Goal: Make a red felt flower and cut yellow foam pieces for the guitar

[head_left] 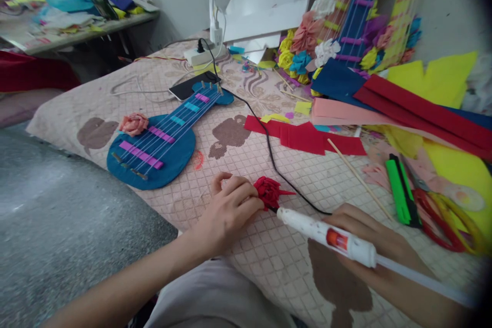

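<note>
Head view: the white glue gun (309, 225) partly hides the right hand (378, 236) gripping it; the left hand (234, 207) covers one edge of the red flower (268, 190) it pinches at its right, crumpled and layered.

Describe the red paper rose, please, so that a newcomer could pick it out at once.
Over the cream, diamond-patterned fabric tablecloth, find the person's left hand. It holds the crumpled, round red paper rose, at which a white, tubular plastic glue gun points. Unlike the flat red paper strips beyond, it has bunched petals.
</note>
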### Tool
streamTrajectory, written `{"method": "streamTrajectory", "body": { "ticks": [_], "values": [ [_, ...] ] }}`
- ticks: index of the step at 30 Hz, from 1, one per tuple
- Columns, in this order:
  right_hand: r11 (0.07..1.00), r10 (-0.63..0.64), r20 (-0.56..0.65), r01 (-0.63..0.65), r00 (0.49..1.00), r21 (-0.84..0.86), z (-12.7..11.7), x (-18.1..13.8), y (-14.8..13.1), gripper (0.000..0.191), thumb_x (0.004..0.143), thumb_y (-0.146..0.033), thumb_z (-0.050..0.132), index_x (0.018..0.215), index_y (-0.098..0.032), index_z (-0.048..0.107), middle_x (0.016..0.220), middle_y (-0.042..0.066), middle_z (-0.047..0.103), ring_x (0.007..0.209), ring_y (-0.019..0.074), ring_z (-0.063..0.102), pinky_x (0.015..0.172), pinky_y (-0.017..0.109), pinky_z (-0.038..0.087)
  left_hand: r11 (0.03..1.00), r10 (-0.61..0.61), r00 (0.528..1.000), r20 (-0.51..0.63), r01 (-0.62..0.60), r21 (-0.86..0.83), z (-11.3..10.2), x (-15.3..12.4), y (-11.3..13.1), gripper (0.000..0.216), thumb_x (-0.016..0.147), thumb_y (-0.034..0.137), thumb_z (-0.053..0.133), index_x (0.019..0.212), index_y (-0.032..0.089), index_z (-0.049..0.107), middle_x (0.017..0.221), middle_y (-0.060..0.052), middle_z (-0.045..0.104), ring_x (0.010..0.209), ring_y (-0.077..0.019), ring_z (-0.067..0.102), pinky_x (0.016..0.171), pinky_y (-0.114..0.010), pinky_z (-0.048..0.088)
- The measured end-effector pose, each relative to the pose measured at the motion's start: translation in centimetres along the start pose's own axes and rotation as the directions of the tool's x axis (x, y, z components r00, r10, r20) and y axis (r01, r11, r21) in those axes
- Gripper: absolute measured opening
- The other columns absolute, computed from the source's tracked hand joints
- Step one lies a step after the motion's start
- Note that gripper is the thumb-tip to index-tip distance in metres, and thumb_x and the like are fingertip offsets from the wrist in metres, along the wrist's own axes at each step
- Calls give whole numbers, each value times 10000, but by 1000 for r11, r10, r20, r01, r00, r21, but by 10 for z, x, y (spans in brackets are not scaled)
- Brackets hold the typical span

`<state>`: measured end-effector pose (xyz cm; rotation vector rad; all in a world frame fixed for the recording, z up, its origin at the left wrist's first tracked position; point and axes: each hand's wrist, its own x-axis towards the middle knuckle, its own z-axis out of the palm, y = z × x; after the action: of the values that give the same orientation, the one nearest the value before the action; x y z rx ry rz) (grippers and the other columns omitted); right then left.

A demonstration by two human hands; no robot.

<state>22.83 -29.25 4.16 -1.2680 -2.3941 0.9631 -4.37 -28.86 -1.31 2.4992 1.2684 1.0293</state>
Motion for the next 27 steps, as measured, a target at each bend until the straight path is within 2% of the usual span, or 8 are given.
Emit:
{"method": "streamTrajectory", "body": {
  "ticks": [3,6,9,14,17,21,24,27],
  "values": [
    [999,-40,-28,41,999,28,0,-1,2,152,870,-329,535,990,-279,613,847,36,613,738,193,618,601,289,515,1000,-13,1000,-6,13,-22,0,1,0,99,906,175,546,870,227,622,888,10,660,931,-158,530,938,-400,254],
    [999,-17,-47,19,999,28,0,-3,4,152,866,-329,535,993,-295,611,871,33,623,759,199,627,612,295,517,997,-48,999,-2,47,-66,-1,4,1,78,893,195,570,846,222,626,871,9,659,895,-156,534,911,-391,272],
    [1000,10,-45,-11,999,-6,0,-5,4,129,866,-327,527,962,-292,603,835,25,611,736,196,620,599,294,509,989,-98,995,23,100,-108,-3,7,0,74,882,219,588,820,217,628,852,4,654,874,-158,531,888,-386,290],
    [997,5,-116,-13,993,-75,-2,-6,7,64,854,-334,550,862,-271,546,746,5,560,652,172,577,534,266,474,966,-177,983,47,183,-185,-3,8,-1,38,837,203,634,833,199,596,869,-17,620,880,-177,517,850,-381,347],
    [997,-2,-111,-7,994,-82,-2,-6,7,50,869,-317,536,867,-268,530,749,-4,559,653,159,576,553,254,480,928,-254,967,27,252,-273,0,9,-1,143,796,175,659,899,186,561,963,-57,571,928,-194,515,832,-372,412],
    [994,-44,-116,31,992,-106,-1,-6,9,30,888,-298,521,889,-268,520,752,-14,555,656,141,575,563,233,476,876,-307,951,36,298,-379,1,12,1,343,735,125,690,1027,196,524,1106,-89,532,1056,-218,513,904,-394,440],
    [992,-41,-115,27,993,-120,-1,-6,11,33,893,-294,520,899,-263,512,760,-13,557,659,136,575,568,228,478,869,-333,940,71,335,-365,0,16,4,467,705,102,695,1115,210,501,1175,-99,541,1132,-248,503,949,-437,424],
    [992,-42,-125,27,991,-119,0,-6,11,45,889,-299,526,913,-262,516,779,-8,576,678,139,590,575,227,486,874,-338,937,90,348,-338,-1,18,5,502,701,92,681,1148,224,494,1210,-102,553,1179,-271,490,960,-468,412]
  ]
}}
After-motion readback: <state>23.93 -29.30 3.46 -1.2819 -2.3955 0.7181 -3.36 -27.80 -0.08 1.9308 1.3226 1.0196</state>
